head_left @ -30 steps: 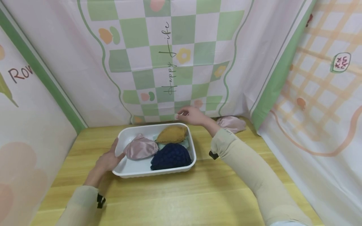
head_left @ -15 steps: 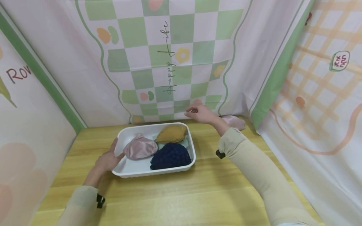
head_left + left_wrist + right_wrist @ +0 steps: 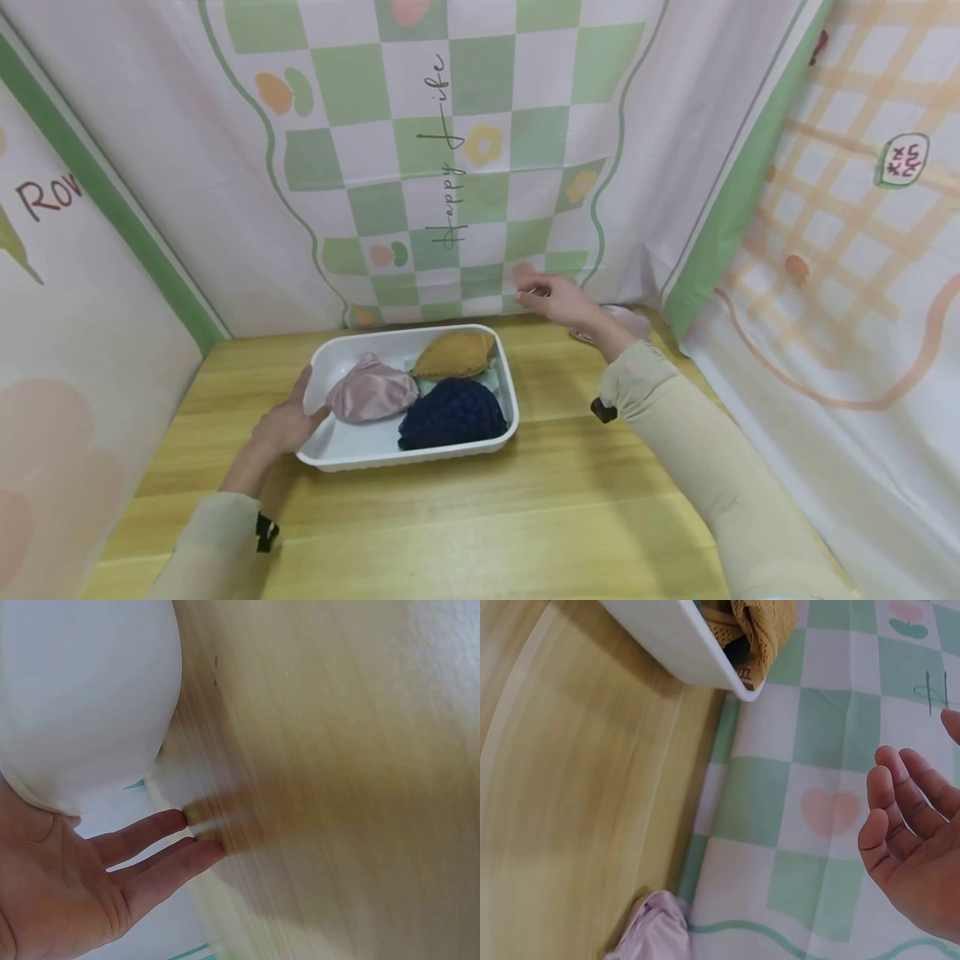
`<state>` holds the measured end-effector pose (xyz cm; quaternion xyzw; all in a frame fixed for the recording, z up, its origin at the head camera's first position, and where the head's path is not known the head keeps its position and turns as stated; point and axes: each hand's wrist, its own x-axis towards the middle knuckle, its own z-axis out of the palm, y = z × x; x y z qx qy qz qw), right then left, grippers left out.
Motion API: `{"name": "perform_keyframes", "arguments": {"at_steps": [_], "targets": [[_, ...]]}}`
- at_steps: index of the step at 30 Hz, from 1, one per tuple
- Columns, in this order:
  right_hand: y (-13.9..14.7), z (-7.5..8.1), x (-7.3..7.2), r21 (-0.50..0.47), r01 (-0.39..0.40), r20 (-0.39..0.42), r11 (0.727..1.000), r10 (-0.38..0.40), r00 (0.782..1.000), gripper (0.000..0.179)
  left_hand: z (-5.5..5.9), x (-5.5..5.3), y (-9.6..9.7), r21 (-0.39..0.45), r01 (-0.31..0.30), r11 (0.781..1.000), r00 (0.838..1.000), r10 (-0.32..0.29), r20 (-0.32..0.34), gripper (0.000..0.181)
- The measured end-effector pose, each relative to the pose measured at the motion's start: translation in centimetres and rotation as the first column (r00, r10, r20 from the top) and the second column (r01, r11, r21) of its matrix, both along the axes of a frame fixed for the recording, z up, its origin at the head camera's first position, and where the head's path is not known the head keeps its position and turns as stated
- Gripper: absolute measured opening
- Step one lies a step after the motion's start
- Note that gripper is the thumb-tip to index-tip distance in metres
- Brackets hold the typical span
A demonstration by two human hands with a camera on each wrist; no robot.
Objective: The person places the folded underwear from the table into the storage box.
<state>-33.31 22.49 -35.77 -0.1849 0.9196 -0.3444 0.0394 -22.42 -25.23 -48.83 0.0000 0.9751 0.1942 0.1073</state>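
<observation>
My left hand (image 3: 285, 427) rests at the left end of a white plastic tray (image 3: 408, 458). Its thumb crosses the rim; in the left wrist view the straight fingers reach down outside the wall to the tabletop. Inside the tray lie a pink satin piece (image 3: 372, 390), a mustard one (image 3: 453, 356) and a navy lace one (image 3: 453, 414), cup-shaped like folded bras. Pale green fabric (image 3: 491, 381) peeks out between them. Beyond the tray's right rear corner my right hand (image 3: 558, 300) hovers, fingers loosely bent, holding nothing. Another pink satin piece (image 3: 656, 930) lies on the table, partly hidden behind the right forearm in the head view.
The wooden table (image 3: 480, 533) extends toward me and to the right. A green-and-white checked curtain (image 3: 480, 167) hangs along the back edge. Printed cloths stand close on the left (image 3: 75, 400) and right (image 3: 840, 333).
My right hand has moved right, away from the tray and toward the pink piece at the back, whose view the forearm now partly blocks. The left hand and tray have stayed put.
</observation>
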Motion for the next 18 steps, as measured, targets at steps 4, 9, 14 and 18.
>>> {"name": "perform_keyframes", "arguments": {"at_steps": [4, 9, 14, 18], "targets": [[0.9, -0.1, 0.1, 0.012, 0.012, 0.013, 1.000, -0.013, 1.000, 0.047, -0.1, 0.0, -0.1, 0.001, -0.001, 1.000, 1.000, 0.001, -0.004, 0.092], [2.0, -0.1, 0.2, 0.029, 0.041, 0.044, 0.999, -0.042, 0.998, 0.049, 0.0, 0.0, 0.0, 0.011, -0.007, 1.000, 1.000, 0.007, 0.006, 0.091], [3.4, -0.5, 0.0, 0.046, 0.080, 0.065, 0.996, -0.083, 0.994, 0.054, -0.1, 0.0, 0.0, 0.014, -0.008, 1.000, 1.000, 0.008, 0.008, 0.091], [4.7, -0.7, -0.1, 0.060, 0.104, 0.057, 0.993, -0.108, 0.993, 0.055, -0.1, 0.1, 0.0, 0.012, -0.007, 1.000, 1.000, 0.007, 0.006, 0.091]]}}
